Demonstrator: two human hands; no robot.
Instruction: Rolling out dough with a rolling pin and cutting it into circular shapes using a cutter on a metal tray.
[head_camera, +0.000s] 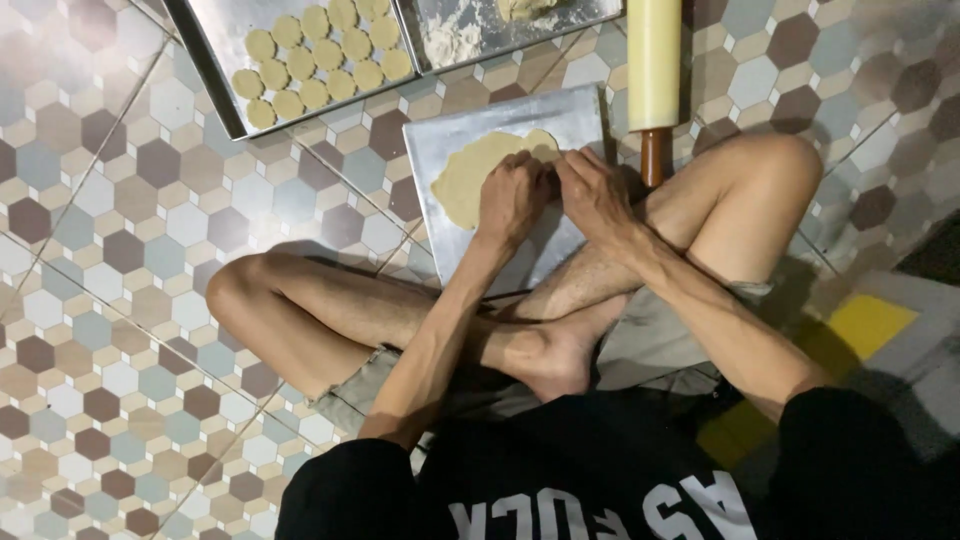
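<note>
I sit cross-legged on a tiled floor. A flat sheet of pale yellow dough lies on a metal tray in front of my legs. My left hand is curled in a fist pressing on the dough's right edge; what it holds, if anything, is hidden. My right hand rests beside it at the tray's right side, fingers bent toward the left hand, touching near the dough's edge.
A baking tray with several round dough discs sits at the top left. Beside it is a floured tray. A cream rolling pin with a brown handle lies at the top right.
</note>
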